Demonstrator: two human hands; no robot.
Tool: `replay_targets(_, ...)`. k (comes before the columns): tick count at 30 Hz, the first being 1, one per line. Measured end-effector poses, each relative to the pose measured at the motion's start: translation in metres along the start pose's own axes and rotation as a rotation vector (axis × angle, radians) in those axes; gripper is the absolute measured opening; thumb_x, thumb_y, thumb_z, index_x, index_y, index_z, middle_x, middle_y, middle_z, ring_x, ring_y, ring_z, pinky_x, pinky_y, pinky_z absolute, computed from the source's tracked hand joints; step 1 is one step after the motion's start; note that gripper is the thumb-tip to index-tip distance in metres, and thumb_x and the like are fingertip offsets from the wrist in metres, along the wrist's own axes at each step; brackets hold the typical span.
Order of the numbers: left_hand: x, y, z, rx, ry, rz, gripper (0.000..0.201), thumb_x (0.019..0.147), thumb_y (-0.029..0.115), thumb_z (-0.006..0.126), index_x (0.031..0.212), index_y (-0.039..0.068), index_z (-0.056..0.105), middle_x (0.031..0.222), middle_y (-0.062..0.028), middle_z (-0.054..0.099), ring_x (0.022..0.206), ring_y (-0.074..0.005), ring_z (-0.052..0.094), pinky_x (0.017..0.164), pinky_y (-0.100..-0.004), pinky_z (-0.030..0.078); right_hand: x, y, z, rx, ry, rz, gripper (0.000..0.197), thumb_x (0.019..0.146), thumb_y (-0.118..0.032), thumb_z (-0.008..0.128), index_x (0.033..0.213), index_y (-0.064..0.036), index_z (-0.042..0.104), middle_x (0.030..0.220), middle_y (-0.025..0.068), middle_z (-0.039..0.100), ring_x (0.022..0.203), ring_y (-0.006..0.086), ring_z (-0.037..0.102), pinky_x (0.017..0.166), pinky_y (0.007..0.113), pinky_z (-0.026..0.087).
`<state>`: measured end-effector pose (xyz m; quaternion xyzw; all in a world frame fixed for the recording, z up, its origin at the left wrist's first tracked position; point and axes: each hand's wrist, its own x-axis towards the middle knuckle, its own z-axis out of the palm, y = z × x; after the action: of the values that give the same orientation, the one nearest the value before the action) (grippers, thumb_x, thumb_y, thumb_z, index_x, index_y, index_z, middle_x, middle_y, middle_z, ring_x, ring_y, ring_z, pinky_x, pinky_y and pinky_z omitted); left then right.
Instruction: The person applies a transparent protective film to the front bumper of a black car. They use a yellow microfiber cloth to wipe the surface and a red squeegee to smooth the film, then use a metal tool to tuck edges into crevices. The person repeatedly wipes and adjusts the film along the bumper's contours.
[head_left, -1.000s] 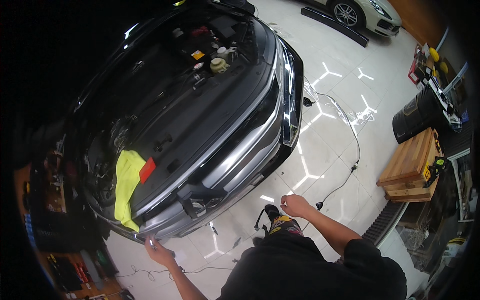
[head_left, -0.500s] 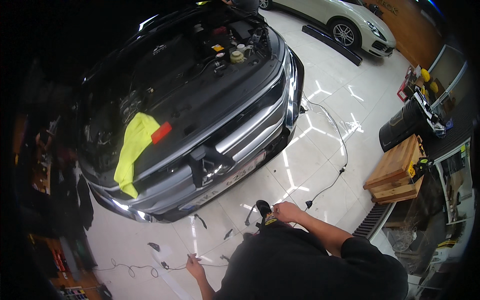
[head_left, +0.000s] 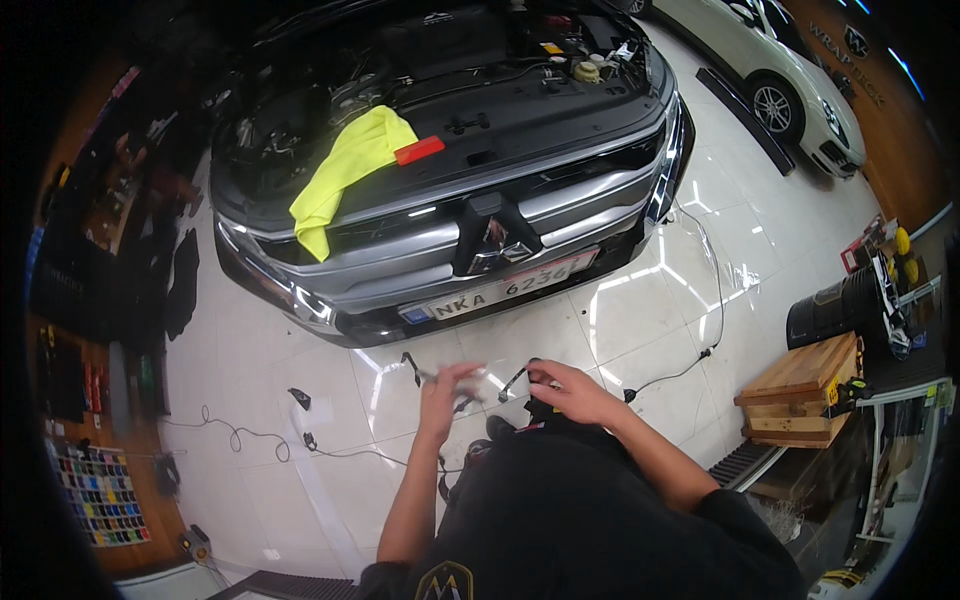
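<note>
I watch a yellow cloth [head_left: 350, 165] drape over the front of an open-bayed car [head_left: 570, 135].
Against it rests a red card [head_left: 419, 151]; in front, the left hand [head_left: 448, 392] blurs, grip unclear; the right hand [head_left: 574, 392] curls loosely nearby, but I cannot tell whether it pinches anything.

Cable [head_left: 709, 352] on pale tiled floor [head_left: 255, 355]
</note>
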<state>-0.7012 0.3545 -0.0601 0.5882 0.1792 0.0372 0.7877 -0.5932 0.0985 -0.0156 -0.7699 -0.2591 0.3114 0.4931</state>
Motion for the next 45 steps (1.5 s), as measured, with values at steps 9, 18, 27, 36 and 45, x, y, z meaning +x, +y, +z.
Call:
replay_targets(9,0.008,0.043,0.047,0.230,-0.072,0.336,0.065,0.114,0.053,0.033,0.152,0.005,0.053,0.148,-0.0137,0.060,0.121,-0.0260,0.064,0.103,-0.0404,0.050,0.050,-0.069,0.008,0.192,-0.349,0.014,0.029,0.106,-0.023,0.059,0.128,-0.0032,0.064,0.093,0.0067,0.070,0.084,0.0149,0.065,0.075,0.036,0.054)
replay_targets(18,-0.040,-0.037,-0.018,0.197,0.167,-0.307,0.070,0.112,0.060,0.033,0.156,0.007,0.047,0.135,-0.0133,0.067,0.112,-0.0232,0.068,0.094,-0.0369,0.052,0.190,-0.058,-0.157,-0.191,0.220,-0.297,0.021,0.106,-0.020,0.062,0.101,0.0000,0.068,0.083,0.0009,0.061,0.080,0.0117,0.053,0.074,0.029,0.046)
replay_targets(27,0.039,-0.008,0.030,0.242,0.254,-0.380,0.061,0.112,0.053,0.044,0.148,0.005,0.056,0.126,-0.0120,0.069,0.106,-0.0209,0.067,0.091,-0.0362,0.054,0.385,-0.064,-0.314,-0.728,0.345,-0.454,0.016,0.098,-0.017,0.068,0.107,-0.0057,0.075,0.103,0.0190,0.071,0.102,0.0397,0.066,0.088,0.047,0.053)
replay_targets(36,0.007,-0.082,0.046,0.367,0.529,-0.619,0.056,0.109,0.046,0.052,0.135,-0.002,0.065,0.113,-0.0191,0.075,0.105,-0.0263,0.071,0.095,-0.0373,0.054,0.488,-0.041,-0.326,-0.828,0.256,-0.533,0.019,0.088,-0.013,0.077,0.106,-0.0105,0.079,0.103,0.0126,0.069,0.107,0.0380,0.060,0.095,0.048,0.051)
replay_targets(45,-0.106,-0.173,0.012,0.462,0.608,-0.992,0.062,0.105,0.051,0.055,0.126,-0.006,0.069,0.098,-0.0235,0.076,0.087,-0.0318,0.075,0.085,-0.0436,0.057,0.487,-0.031,-0.330,-0.745,0.243,-0.517,0.025,0.080,-0.005,0.081,0.104,-0.0097,0.077,0.105,0.0114,0.067,0.107,0.0352,0.059,0.097,0.044,0.049)
